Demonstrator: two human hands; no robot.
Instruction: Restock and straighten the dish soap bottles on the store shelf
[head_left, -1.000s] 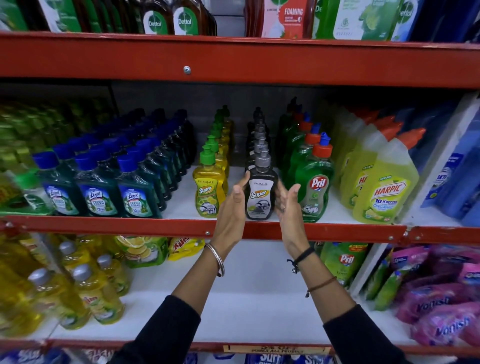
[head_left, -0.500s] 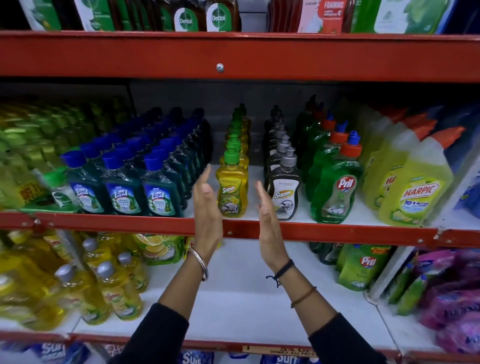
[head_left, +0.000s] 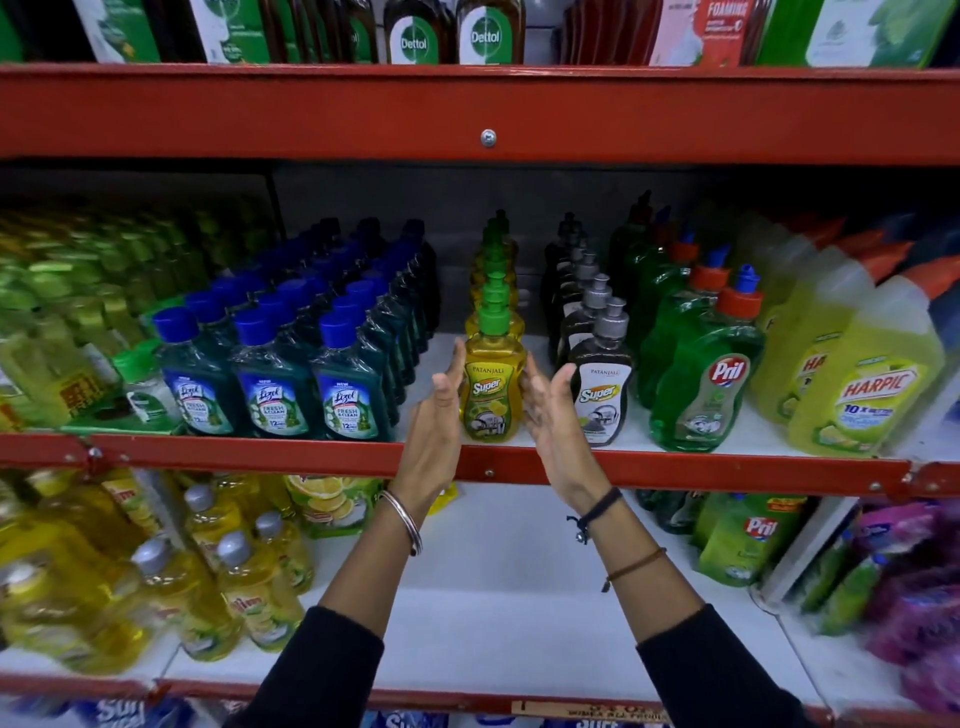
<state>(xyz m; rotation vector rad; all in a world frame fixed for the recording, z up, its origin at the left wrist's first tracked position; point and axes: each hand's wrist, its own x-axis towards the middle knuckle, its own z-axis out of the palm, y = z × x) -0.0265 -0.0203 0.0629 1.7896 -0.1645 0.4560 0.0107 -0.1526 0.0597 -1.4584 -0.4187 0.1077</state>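
A yellow Patanjali Super dish soap bottle (head_left: 491, 395) with a green pump cap stands upright at the front of its row on the middle shelf (head_left: 260, 457). My left hand (head_left: 434, 431) lies flat against its left side, fingers straight. On the other side my right hand (head_left: 558, 415) is held flat, fingertips at the bottle. Neither hand wraps around it. Just right of my right hand stands a row of dark grey Super bottles (head_left: 600, 400) with silver caps.
Blue-capped Lizol bottles (head_left: 348, 395) fill the shelf to the left. Green Pril bottles (head_left: 701, 395) and yellow Harpic bottles (head_left: 862, 400) stand to the right. The lower shelf holds yellow bottles (head_left: 244, 597) and Pril pouches (head_left: 748, 540). A red shelf beam runs overhead.
Both hands have shifted left from flanking the dark grey bottle to flanking the yellow bottle, and have closed in on its sides.
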